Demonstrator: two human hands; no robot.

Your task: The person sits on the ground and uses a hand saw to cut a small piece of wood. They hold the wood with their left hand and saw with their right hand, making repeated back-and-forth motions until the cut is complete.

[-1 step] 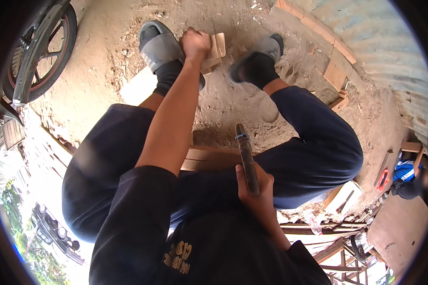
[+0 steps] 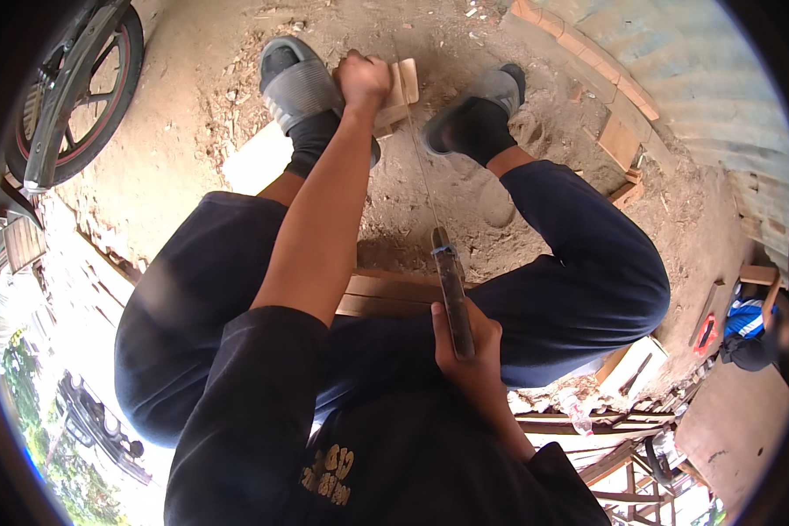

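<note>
My left hand (image 2: 362,81) is closed on a small pale wooden block (image 2: 403,88), low down beside my left sandal (image 2: 300,90). In my right hand (image 2: 473,346), close to my lap, is the dark handle of a hand saw (image 2: 451,289) with a blue band near its front. From the handle a thin blade, seen edge-on, runs away from me to the right side of the block. Whether its teeth touch the wood I cannot tell. My right sandal (image 2: 478,114) rests on the dirt, to the right of the blade.
A wooden plank (image 2: 386,294) lies across in front of my lap. Far left stands a motorcycle wheel (image 2: 105,96). A row of bricks (image 2: 587,57) borders a corrugated metal sheet (image 2: 710,96) at the right. A plastic bottle (image 2: 579,412) and another person (image 2: 754,324) are at the lower right.
The saw handle and my right hand have shifted very slightly left. The blade shows more clearly. My left hand and the block have barely moved.
</note>
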